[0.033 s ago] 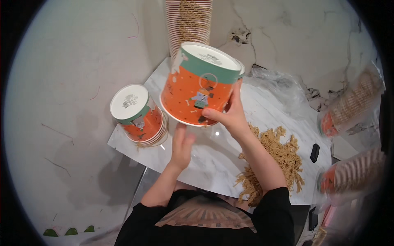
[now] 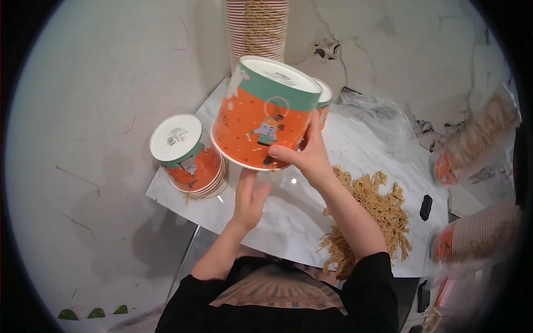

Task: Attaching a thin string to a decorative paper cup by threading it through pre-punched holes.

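My right hand (image 2: 302, 150) is closed round the right side of an orange and green paper tub (image 2: 236, 125), its thumb on the printed front near the rim. The tub is upside down and tilted, its white base facing up, raised above the table. Just below its rim is my left hand (image 2: 248, 200), thumb apart and fingers stretched upward; the fingertips are hidden under the tub. To the left stands an upturned stack of similar tubs (image 2: 194, 166). Behind the raised tub, another tub (image 2: 323, 108) shows partly. A heap of tan string loops (image 2: 377, 211) lies by my right forearm.
The marbled white table (image 2: 283, 216) bears these things. A tall stack of tubs (image 2: 258, 33) with string rises at the back. Clear plastic film (image 2: 377, 119) lies at the back right. Wrapped tub stacks (image 2: 483, 139) stand at the right, near a small black object (image 2: 426, 207).
The raised tub and my right hand have shifted slightly left, uncovering more of the tub behind. My left hand has moved a little right, its thumb now further from the fingers.
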Demonstrator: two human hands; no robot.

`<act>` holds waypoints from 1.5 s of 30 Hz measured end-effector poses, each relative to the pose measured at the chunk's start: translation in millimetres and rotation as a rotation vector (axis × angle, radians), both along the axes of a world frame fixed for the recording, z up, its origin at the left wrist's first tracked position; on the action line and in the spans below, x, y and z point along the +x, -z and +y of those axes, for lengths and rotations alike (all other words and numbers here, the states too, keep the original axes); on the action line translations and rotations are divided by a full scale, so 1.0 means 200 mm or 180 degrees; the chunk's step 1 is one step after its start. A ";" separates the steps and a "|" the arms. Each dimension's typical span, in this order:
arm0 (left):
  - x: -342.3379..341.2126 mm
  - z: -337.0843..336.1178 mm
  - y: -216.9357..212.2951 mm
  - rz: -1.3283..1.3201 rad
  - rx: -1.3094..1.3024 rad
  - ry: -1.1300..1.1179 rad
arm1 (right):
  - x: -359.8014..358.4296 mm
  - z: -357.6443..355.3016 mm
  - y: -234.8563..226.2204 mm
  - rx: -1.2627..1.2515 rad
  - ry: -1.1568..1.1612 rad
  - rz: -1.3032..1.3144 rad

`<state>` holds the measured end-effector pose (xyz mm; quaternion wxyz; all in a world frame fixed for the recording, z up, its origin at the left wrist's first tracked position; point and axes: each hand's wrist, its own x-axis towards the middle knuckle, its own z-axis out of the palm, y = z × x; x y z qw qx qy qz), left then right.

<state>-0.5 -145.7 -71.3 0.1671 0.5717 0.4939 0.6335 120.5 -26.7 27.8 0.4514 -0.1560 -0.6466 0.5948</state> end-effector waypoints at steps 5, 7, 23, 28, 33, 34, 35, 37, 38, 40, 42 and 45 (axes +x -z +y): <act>-0.01 -0.03 0.07 0.0546 -0.0100 -0.0479 | -0.28 -0.09 -0.03 0.0661 -0.0088 0.0241; -0.03 -0.02 0.13 0.0207 0.0330 -0.0885 | -0.41 -0.13 -0.03 0.0686 -0.0045 0.0268; 0.00 -0.07 0.43 -0.2122 0.0316 -0.0165 | -0.82 -0.28 0.16 0.1523 0.0236 -0.0896; 0.01 -0.10 0.49 -0.2630 0.0166 -0.0310 | -0.83 -0.31 0.26 0.1436 0.0279 -0.0895; 0.05 -0.15 0.29 -0.2699 0.0621 -0.1118 | -0.82 -0.31 0.33 0.1618 0.0600 -0.1119; 0.03 -0.20 0.27 -0.2667 0.0532 -0.1174 | -0.81 -0.31 0.33 0.1557 0.0642 -0.1153; 0.00 -0.26 0.26 -0.2618 0.0459 -0.1250 | -0.82 -0.32 0.33 0.1553 0.0632 -0.1141; -0.05 -0.36 0.29 -0.2496 0.0740 -0.1913 | -0.83 -0.33 0.35 0.1458 0.0674 -0.1113; -0.10 -0.40 0.29 -0.2207 0.0917 -0.2260 | -0.83 -0.34 0.35 0.1447 0.0658 -0.1097; -0.31 -0.44 0.30 -0.2163 0.1207 -0.2759 | -0.84 -0.35 0.35 0.1414 0.0664 -0.0940; -0.52 -0.40 0.25 -0.2362 0.1100 -0.2969 | -0.83 -0.35 0.36 0.1362 0.0721 -0.1006; -0.73 -0.33 0.23 -0.2136 0.0656 -0.1799 | -0.84 -0.36 0.37 0.1291 0.0767 -0.1016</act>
